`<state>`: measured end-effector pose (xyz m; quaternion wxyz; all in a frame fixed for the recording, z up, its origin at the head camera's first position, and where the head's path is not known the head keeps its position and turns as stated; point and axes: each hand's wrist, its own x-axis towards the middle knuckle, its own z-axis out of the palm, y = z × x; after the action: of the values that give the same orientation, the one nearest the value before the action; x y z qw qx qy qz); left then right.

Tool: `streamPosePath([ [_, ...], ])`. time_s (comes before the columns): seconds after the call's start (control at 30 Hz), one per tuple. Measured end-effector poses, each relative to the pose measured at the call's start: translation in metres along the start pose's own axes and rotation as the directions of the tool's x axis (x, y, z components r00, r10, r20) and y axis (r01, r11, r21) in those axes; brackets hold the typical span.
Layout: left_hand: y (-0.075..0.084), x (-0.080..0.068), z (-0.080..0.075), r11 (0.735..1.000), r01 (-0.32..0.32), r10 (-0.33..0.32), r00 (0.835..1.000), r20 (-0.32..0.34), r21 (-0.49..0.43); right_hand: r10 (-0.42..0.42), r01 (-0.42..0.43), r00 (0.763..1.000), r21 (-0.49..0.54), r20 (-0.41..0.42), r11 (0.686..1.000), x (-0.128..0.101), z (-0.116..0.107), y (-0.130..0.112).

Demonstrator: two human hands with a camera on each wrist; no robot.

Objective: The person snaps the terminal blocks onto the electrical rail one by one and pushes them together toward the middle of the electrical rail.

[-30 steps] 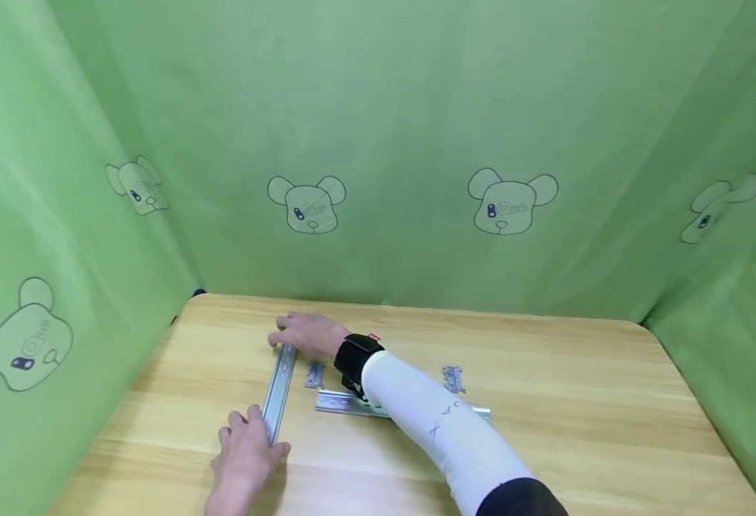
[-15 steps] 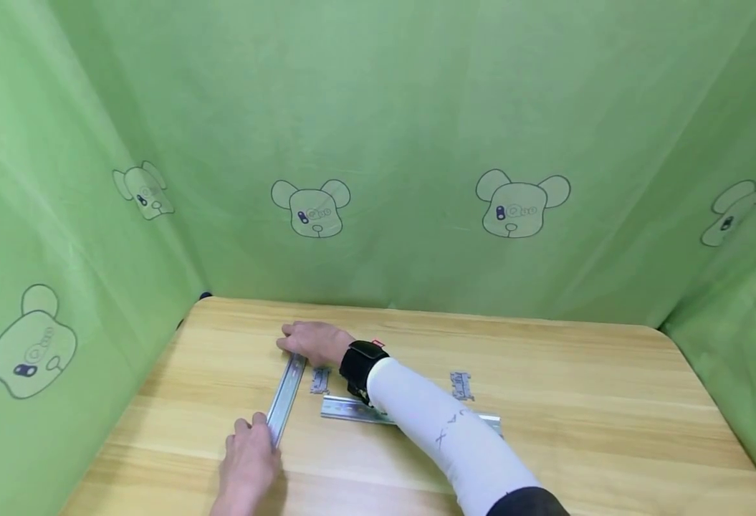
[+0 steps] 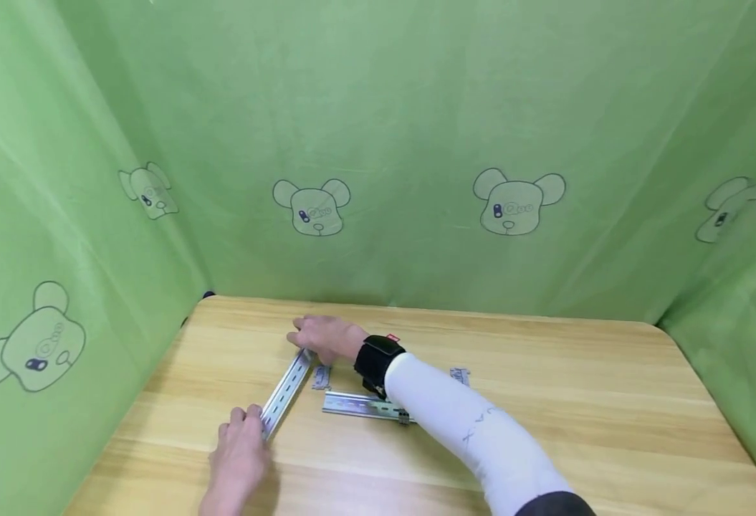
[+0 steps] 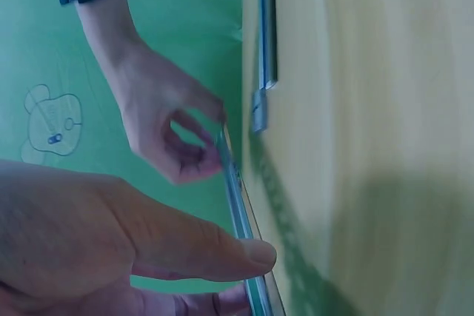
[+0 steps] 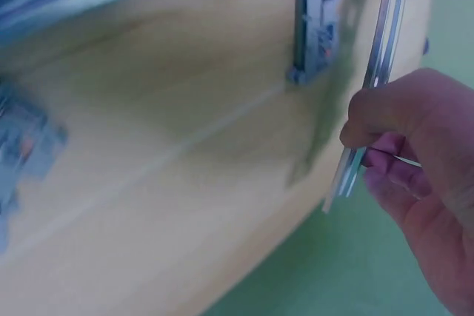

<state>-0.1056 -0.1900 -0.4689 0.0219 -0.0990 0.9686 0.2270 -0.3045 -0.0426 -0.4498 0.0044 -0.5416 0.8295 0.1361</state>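
The left hand [image 3: 241,453] pinches the near end of a long, slotted, silver metal rail [image 3: 285,393], thumb on one edge and fingers on the other; the left wrist view shows the thumb [image 4: 215,251] pressed along the rail's side. The right hand [image 3: 323,337] grips the far end of the same rail, fingers curled round its tip, as the right wrist view shows [image 5: 392,146]. The rail lies slantwise on the left part of the light wooden tabletop [image 3: 577,401], its far end leaning to the right.

Just right of the rail's far end sits a small grey clip-like metal piece [image 3: 321,376], apart from the rail. Nearer, a second silver metal rail [image 3: 361,405] lies crosswise, partly under the white-sleeved right forearm [image 3: 474,437], which wears a black wrist strap [image 3: 378,362]. Another small grey piece [image 3: 460,374] lies beyond the sleeve. Green cloth walls printed with bear faces [image 3: 518,202] enclose the tabletop.
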Motion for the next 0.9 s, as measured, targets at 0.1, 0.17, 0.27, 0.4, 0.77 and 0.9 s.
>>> streamPosePath([
  [0.1,0.001,-0.001,-0.008,0.999,-0.028,0.028,1.0,-0.012,0.016,-0.007,0.007,1.0,0.016,-0.015,1.0,-0.02,-0.007,0.002],
  [0.17,0.001,-0.001,-0.014,0.998,-0.064,0.064,0.998,-0.028,0.03,-0.013,0.014,1.0,0.034,-0.026,0.999,-0.035,-0.011,0.003],
  [0.27,0.002,0.002,-0.023,0.988,-0.142,0.144,0.988,-0.051,0.054,0.006,-0.005,1.0,0.074,-0.026,0.997,-0.058,-0.02,0.006],
  [0.4,0.003,0.006,-0.038,0.964,-0.253,0.26,0.961,-0.098,0.079,0.03,-0.019,0.995,0.113,-0.096,0.993,-0.09,-0.027,0.007],
  [0.77,0.025,0.01,-0.048,0.808,-0.58,0.589,0.8,-0.114,0.107,0.163,-0.094,0.944,0.242,-0.285,0.966,-0.198,-0.031,-0.016],
  [0.9,0.034,0.002,-0.039,0.744,-0.665,0.667,0.738,-0.104,0.057,0.178,-0.103,0.922,0.225,-0.345,0.969,-0.233,-0.029,-0.032],
])
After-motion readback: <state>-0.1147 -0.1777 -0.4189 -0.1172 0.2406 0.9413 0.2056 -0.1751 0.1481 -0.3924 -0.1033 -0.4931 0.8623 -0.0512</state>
